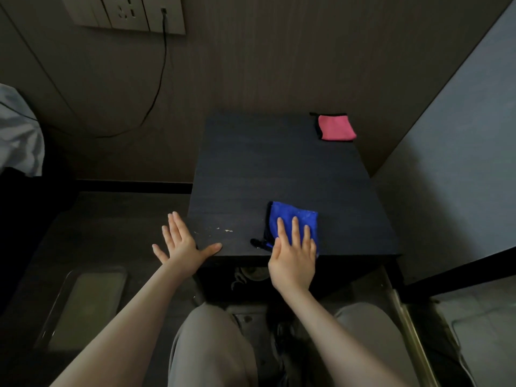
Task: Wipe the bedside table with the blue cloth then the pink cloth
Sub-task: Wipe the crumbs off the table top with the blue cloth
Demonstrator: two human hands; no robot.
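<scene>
The dark bedside table stands against the wall in front of me. A folded blue cloth lies near its front edge. My right hand rests flat on the cloth's near half, fingers spread, pressing it to the tabletop. My left hand hangs open at the table's front left corner, its thumb touching the top and its fingers off to the left of the edge. A folded pink cloth with a black hem lies at the far right corner, untouched. A few pale specks mark the tabletop between my hands.
A wall socket panel sits at top left, with a black cable hanging down the wall. White bedding shows at the left edge. A pale wall borders the table's right side. My knees are below the table front.
</scene>
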